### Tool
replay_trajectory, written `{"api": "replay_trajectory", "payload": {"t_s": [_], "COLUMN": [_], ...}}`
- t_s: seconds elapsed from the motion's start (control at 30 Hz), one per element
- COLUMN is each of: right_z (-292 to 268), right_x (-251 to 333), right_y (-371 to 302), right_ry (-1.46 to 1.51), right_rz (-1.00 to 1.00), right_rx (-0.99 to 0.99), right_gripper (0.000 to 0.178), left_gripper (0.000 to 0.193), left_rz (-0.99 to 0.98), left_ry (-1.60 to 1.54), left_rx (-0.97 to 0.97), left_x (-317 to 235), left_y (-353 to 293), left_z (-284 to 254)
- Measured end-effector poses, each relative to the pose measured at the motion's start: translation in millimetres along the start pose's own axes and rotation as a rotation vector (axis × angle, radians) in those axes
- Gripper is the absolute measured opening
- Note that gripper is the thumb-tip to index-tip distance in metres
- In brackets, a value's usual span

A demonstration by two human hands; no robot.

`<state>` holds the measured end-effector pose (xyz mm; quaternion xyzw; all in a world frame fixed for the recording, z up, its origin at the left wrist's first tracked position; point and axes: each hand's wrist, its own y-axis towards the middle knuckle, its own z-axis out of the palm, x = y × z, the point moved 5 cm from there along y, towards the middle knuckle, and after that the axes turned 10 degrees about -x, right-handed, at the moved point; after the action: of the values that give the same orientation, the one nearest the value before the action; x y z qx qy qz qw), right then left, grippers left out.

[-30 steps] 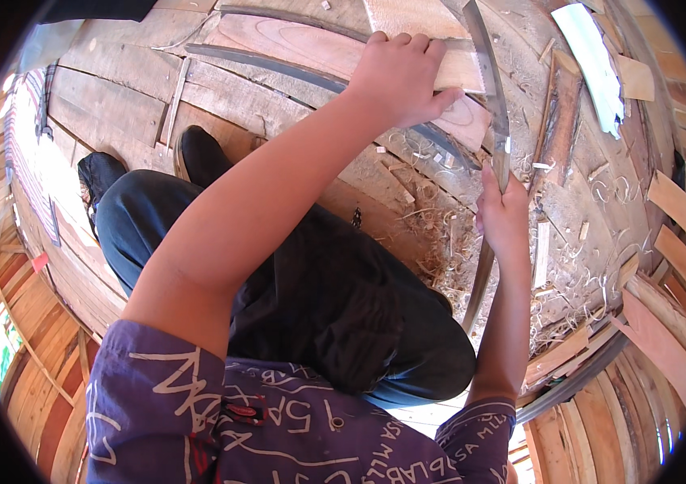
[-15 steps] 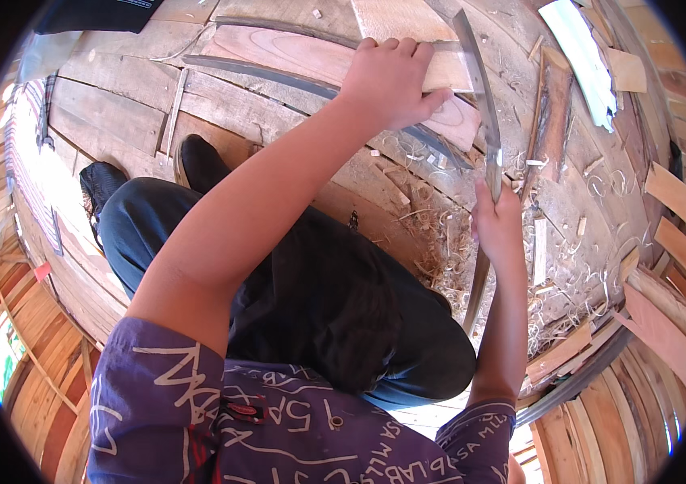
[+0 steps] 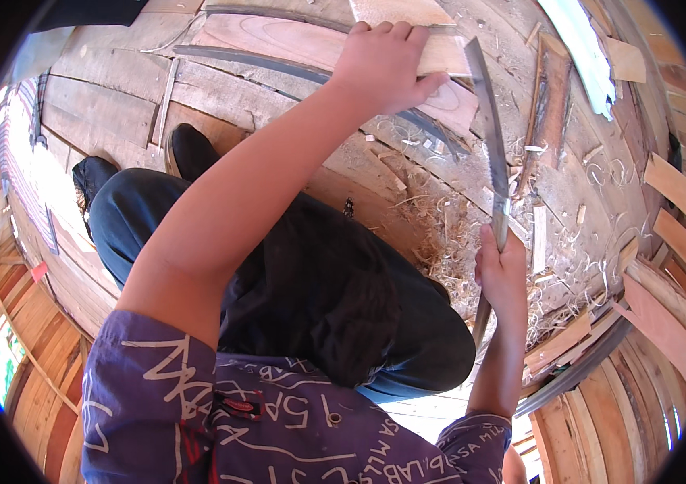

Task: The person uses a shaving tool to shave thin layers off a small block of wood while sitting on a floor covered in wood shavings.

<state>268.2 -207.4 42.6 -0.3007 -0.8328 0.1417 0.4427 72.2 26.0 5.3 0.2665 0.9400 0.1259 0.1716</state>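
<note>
My left hand (image 3: 383, 68) presses down on a pale wooden board (image 3: 446, 60), its fingers curled over the wood and its thumb out to the side. Under that board lies a longer pinkish plank (image 3: 270, 40) with rounded grain lines. In my right hand (image 3: 503, 270) is the long handle of a narrow saw (image 3: 490, 121), whose left edge looks jagged. The saw's blade points away from me, its far end beside the right end of the pale board. Whether the blade touches the wood I cannot tell.
Curled shavings (image 3: 440, 234) and chips litter the plank floor to the right of my legs. A rough bark-edged piece of wood (image 3: 552, 105) lies right of the blade. Dark strips (image 3: 246, 60) run along the pinkish plank. Several cut boards (image 3: 681, 194) sit at the far right.
The saw and my right hand have moved back toward me, so the blade's far end sits nearer the board's end. My left hand stays on the board.
</note>
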Motion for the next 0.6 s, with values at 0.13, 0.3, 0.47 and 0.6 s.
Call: {"api": "replay_trajectory", "payload": {"t_s": [0.13,0.3,0.47,0.6], "right_z": [12.1,26.7,16.7,4.3], "right_x": [9.9,52.2,29.9,-4.0], "right_y": [38.1,69.3,50.6,6.1], "right_ry": [-0.049,-0.004,-0.076,-0.037], "right_rz": [-0.037,0.122,-0.049,-0.010], "right_rx": [-0.011,0.046,-0.052,-0.046], "right_gripper": [0.034,0.035,0.034,0.033], "left_gripper": [0.061,0.058,0.058,0.061], "left_rz": [-0.010,-0.010,-0.038,-0.003], "left_ry": [0.006,-0.038,-0.007,0.021], "left_rx": [0.036,0.029,0.050,0.032], "left_x": [-1.3,-2.9,-4.6,-1.5], "left_y": [2.1,2.0,3.4,3.6], "left_z": [-2.7,-4.2,-2.1,0.0]}}
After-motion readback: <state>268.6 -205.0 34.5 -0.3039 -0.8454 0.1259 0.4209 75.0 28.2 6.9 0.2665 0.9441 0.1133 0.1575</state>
